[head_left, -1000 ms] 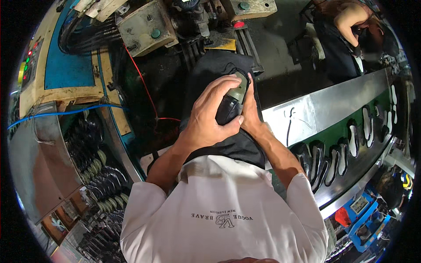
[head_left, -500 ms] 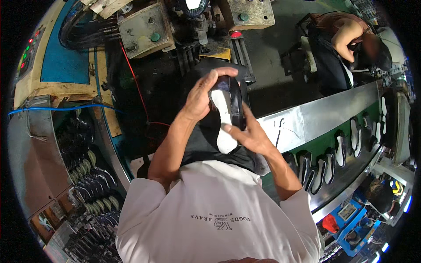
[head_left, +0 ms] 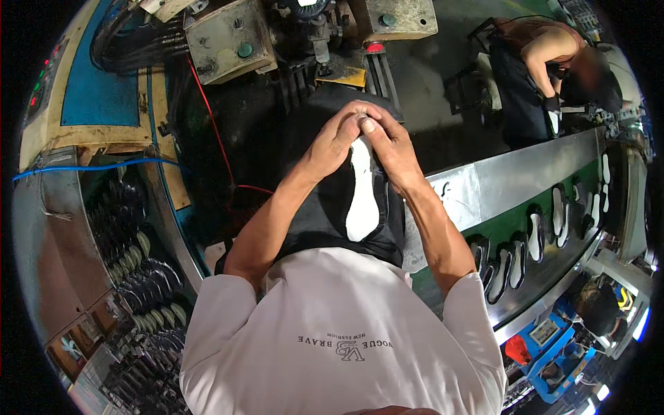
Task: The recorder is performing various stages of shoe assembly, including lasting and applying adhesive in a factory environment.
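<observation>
A black shoe upper (head_left: 381, 187) lies over my lap, with a long white insole (head_left: 362, 204) facing up along it. My left hand (head_left: 333, 144) is closed round the far end of the shoe from the left side. From the right, my right hand (head_left: 392, 151) grips the same end, and both thumbs press together on top of it. The narrow far tip of the insole is hidden under my fingers. Its wide near end shows uncovered, close to my shirt. Dark trousers blend with the upper, so its full outline is hard to make out.
On the right runs a green conveyor belt (head_left: 462, 234) with a metal edge (head_left: 512, 173), carrying several shoes with white insoles (head_left: 517, 266). A machine with green-button boxes (head_left: 228, 45) stands ahead. Racks of curved dark parts (head_left: 142, 263) are at left. A co-worker (head_left: 546, 55) bends over at far right.
My right hand has moved from the insole's middle up to the far end, joining my left. The shoe is turned slightly, showing less of its dark side. The co-worker's arm has shifted.
</observation>
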The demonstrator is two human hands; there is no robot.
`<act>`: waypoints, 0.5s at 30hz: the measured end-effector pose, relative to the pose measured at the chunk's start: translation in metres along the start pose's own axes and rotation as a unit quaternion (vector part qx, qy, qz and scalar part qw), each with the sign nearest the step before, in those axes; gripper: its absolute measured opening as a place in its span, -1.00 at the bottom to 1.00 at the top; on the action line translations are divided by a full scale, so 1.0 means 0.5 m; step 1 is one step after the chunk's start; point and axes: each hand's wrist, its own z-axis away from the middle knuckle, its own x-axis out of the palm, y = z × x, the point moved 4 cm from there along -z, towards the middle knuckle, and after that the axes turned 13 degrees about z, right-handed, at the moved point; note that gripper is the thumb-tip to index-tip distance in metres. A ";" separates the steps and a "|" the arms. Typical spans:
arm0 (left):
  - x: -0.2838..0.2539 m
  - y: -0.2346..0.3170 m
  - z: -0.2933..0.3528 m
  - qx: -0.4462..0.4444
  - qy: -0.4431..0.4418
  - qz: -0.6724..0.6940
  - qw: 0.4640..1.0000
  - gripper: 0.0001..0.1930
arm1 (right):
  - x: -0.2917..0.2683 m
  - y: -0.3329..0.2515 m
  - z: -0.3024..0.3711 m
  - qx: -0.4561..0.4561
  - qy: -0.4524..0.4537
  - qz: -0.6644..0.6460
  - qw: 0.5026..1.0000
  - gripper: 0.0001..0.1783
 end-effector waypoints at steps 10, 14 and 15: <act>0.013 -0.013 0.020 -0.153 0.056 0.246 0.955 -0.49 | -0.023 0.036 0.000 0.052 0.022 0.023 0.998 -0.53; 0.019 -0.017 0.026 -0.039 0.030 -0.001 0.999 -0.53 | -0.027 0.032 -0.001 0.000 0.021 0.047 0.999 -0.57; 0.024 -0.025 0.027 -0.040 0.029 -0.001 0.999 -0.53 | -0.029 0.035 -0.002 0.001 0.022 0.047 0.999 -0.57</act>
